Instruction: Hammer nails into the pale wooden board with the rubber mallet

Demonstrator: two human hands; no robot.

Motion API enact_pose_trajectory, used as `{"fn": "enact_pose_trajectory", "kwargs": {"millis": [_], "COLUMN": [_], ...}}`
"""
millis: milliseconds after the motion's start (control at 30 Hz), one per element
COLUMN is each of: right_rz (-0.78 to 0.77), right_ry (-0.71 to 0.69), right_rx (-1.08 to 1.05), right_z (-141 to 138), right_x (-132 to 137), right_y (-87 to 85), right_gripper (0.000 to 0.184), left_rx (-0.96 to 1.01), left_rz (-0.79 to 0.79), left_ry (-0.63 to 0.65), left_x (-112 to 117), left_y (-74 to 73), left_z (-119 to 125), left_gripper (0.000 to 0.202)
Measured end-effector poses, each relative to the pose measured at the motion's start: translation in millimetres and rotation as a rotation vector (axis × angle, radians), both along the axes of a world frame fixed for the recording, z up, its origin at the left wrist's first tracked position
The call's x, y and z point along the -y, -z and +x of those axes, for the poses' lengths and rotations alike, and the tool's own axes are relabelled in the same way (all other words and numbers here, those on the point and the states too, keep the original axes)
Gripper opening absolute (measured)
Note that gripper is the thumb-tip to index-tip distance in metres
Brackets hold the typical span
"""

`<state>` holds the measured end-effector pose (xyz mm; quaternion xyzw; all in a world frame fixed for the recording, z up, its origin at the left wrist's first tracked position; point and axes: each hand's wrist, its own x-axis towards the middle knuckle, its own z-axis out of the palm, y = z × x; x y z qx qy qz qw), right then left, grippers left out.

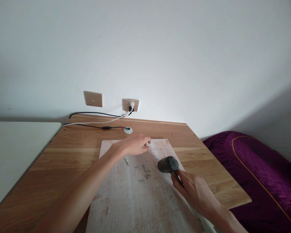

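A pale whitewashed board (126, 200) lies on a wooden desk (63, 155). Several small nails (143, 171) are scattered on the board's middle. My left hand (134, 144) reaches over the board's far end, fingers pinched together near the far edge; what it pinches is too small to make out. My right hand (196, 191) grips the handle of a mallet with a dark rounded head (168, 164), which rests on the board just right of the nails.
Behind the desk is a white wall with a blank plate (93, 98) and a socket (130, 105) holding a white plug. Black and white cables (92, 123) run along the desk's far edge. A white surface (14, 145) adjoins on the left, a purple bed cover (257, 174) on the right.
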<state>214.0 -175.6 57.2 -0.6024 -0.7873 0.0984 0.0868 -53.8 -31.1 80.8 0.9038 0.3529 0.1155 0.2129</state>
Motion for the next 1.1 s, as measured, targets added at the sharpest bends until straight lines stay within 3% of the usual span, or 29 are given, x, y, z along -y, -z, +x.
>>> {"fn": "enact_pose_trajectory", "kwargs": {"millis": [400, 667, 833, 1000, 1100], "right_rz": [0.023, 0.004, -0.022, -0.043, -0.049], "right_ry": [0.032, 0.04, 0.094, 0.096, 0.122], "right_rx": [-0.008, -0.131, -0.208, -0.266, -0.272], "right_z": [4.5, -1.5, -4.0, -6.9, -8.3], "right_x": [4.3, -1.6, -2.5, -2.6, -3.1], "right_y": [11.4, 14.7, 21.6, 24.3, 24.4], "right_gripper": [0.027, 0.028, 0.027, 0.032, 0.033], "left_rx": [-0.039, -0.158, -0.198, -0.183, -0.188], "left_rz": [0.005, -0.025, -0.099, -0.044, -0.028], "left_ry": [0.009, 0.098, 0.178, 0.211, 0.239], "left_x": [0.1, 4.0, 13.1, 26.2, 32.9], "left_y": [-2.3, 6.5, 8.5, 5.1, 6.5], "left_z": [-2.3, 3.2, 9.4, 21.2, 30.0], "left_gripper": [0.027, 0.011, 0.009, 0.015, 0.004]}}
